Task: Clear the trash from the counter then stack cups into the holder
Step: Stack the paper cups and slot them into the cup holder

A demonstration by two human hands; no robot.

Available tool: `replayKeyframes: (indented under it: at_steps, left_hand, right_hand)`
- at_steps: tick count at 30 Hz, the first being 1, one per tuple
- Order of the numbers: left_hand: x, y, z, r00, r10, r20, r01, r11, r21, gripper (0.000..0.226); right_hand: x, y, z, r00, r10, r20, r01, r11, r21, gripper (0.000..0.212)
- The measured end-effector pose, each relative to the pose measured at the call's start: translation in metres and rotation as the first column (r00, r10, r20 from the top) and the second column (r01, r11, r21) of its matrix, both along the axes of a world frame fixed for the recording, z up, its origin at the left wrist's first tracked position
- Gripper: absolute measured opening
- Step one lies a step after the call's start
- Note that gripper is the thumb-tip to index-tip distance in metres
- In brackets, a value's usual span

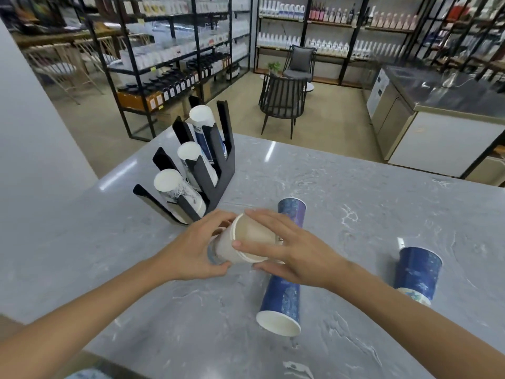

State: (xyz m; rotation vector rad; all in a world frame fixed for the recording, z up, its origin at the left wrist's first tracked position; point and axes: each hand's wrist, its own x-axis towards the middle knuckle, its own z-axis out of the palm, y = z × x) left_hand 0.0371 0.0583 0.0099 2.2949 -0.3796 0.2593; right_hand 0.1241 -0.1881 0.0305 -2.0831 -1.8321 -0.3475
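Two beige paper cups lie nested just above the grey counter (355, 192). My left hand (195, 250) grips the inner beige cup (222, 248) by its base end. My right hand (289, 248) holds the outer beige cup (254, 236), thumb and fingers round its rim. A black cup holder (216, 170) stands behind my left hand with three stacks of white-bottomed cups (179, 192) leaning in its slots. One blue cup (281, 302) lies on its side under my right hand, mouth towards me. A purple-blue cup (292, 212) lies behind it, and another blue cup (418, 272) lies at the right.
The counter's near edge runs across the lower left. Beyond the far edge stand a black chair (281, 102), shelves of bottles (175, 58) and a steel counter (437, 105). A white wall (30, 138) closes the left side.
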Motion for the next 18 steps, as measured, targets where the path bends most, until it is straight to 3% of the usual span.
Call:
replayKeyframes:
  at_steps: [8,18]
  left_hand:
    - [-0.049,0.054,-0.036,0.980,0.181,-0.080,-0.184,0.982,-0.031,0.082]
    - [-0.094,0.092,-0.087,0.936,0.334,-0.108,-0.342,0.938,-0.059,0.084]
  right_hand:
    - [-0.021,0.067,-0.013,0.988,0.076,-0.132,-0.092,0.988,-0.122,0.042]
    - [-0.038,0.133,-0.040,0.981,0.158,-0.115,-0.185,0.942,-0.282,0.044]
